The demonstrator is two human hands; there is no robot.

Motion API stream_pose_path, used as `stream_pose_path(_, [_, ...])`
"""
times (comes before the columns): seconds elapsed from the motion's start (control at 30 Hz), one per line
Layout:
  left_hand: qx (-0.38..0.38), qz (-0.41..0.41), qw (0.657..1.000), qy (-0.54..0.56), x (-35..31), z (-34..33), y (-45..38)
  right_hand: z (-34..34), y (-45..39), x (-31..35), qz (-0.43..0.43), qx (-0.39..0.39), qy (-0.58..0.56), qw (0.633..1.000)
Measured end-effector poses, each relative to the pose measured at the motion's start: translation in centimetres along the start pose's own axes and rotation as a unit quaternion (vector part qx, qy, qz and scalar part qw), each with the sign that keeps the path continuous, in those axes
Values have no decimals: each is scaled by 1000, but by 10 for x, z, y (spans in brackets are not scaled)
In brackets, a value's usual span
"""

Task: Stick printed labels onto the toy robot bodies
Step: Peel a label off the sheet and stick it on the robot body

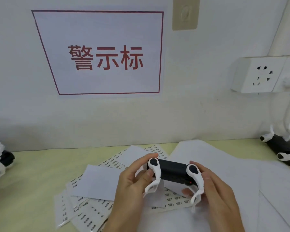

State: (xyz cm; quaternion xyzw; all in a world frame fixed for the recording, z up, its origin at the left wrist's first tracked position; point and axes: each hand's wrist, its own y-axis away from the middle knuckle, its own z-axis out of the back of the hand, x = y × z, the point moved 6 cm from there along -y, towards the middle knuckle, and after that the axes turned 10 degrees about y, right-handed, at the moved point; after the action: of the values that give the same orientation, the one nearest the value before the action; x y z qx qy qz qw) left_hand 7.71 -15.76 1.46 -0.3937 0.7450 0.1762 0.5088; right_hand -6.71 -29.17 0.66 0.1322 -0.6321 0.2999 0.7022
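One toy robot body [172,171], black, with thin white limbs, held above label sheets [94,210] near table [32,173] front edge. Left hand [132,183] and right hand [214,186] curl round its ends. Likely light, rigid; limbs fragile, so grip the torso.

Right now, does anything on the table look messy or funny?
Yes. The label sheets lie in a crooked, overlapping heap instead of a neat stack. A toy robot at the far right lies tipped over, white arms sticking up. The one in hand looks fine.

small assembly workstation: label sheets [97,210] and toy robot bodies [281,148] on a bench [32,173] (red-lettered wall sign [105,57] above)
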Motion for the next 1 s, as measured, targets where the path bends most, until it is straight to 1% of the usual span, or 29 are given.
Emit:
stream_pose_path(0.1, [15,17,998,61,-1,0,-1,-2,-1,-2,3,-9,5,1000])
stream_pose_path(0.2, [21,-15,1000,17,-6,-2,0,-4,0,0,20,-12,8,1000])
stream_pose_path(0.23, [11,-30,999,3,-7,-1,1,-5,1,2,28,-16,10,999])
stream_pose_path(0.33, [-51,-77,996,3,-11,9,0,-2,2,5,48,-45,1,998])
stream_pose_path(0.43, [-142,-115,982,46,-17,27,1,6,-1,-1,37,-94,-8,995])
stream_pose_path(0.47, [-176,-129,975,43,-19,34,2,9,-2,-3,29,-107,-2,994])
stream_pose_path(0.53, [-227,-169,959,-2,-27,44,6,12,-3,-4,18,-129,16,991])
stream_pose_path(0.6, [-249,-199,947,-45,-34,50,10,12,-3,-3,9,-145,34,989])
stream_pose_path(0.7, [-250,-201,943,-84,-37,49,10,14,-2,-1,-1,-171,60,983])
stream_pose_path(0.83, [-209,-187,947,-155,-33,33,9,16,-1,2,-10,-195,153,969])
stream_pose_path(0.9, [-193,-191,944,-190,-33,25,9,13,1,3,-25,-182,217,959])
stream_pose_path(1.0, [-194,-208,932,-226,-35,21,10,5,2,0,-69,-119,334,933])
